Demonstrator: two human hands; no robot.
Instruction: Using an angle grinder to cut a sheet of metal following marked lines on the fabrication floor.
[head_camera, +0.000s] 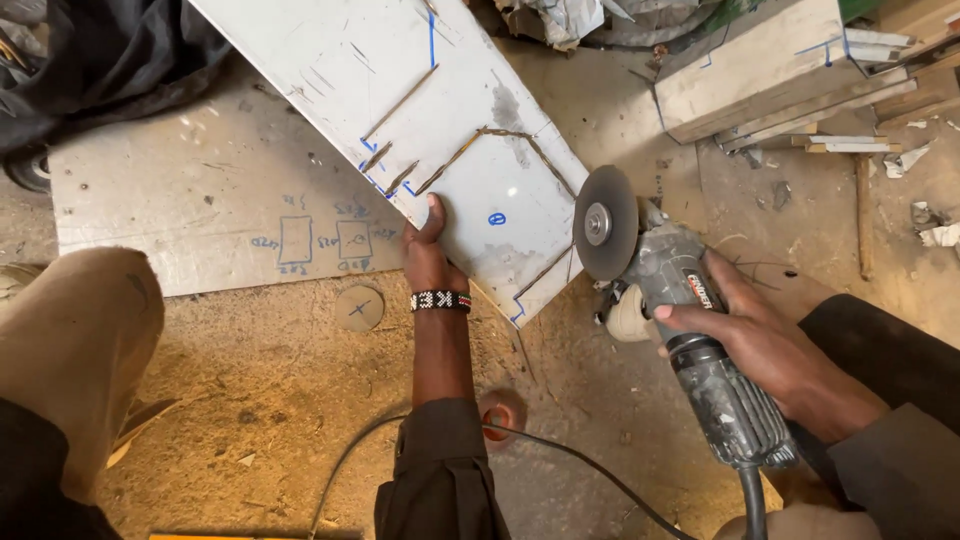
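1. Left hand (430, 255) lies flat, fingers spread out and pressed on the near end of a white panel (420, 100). It pins the panel down and grips nothing. A beaded wristband (440, 301) sits on that wrist.
2. Right hand (770, 350) is wrapped closed around the body of a grey angle grinder (690, 340), fingers curled over the top, thumb side hidden.
3. The grinder's cutting disc (605, 222) stands upright just beside the panel's right edge, near its lower corner. Cannot tell if it touches the edge or is spinning.
4. The panel lies slanted on the sandy floor (270, 380), over a second flat board (200, 220) with blue pen sketches. It shows blue marker lines and several brown cut slots.
5. Power cord (560, 450) trails from the grinder tail across the floor toward the near edge.
6. Stacked offcut boards (760, 70) sit at the far right corner; a small round disc (359, 308) lies on the floor left of the wrist.
7. Step in hand, as a judgement: lining the disc up with a marked line at the panel's right edge for a cut.
8. Next move calls for firm left-hand pressure, fingers kept well apart from the disc, and a steady feed along the blue mark.
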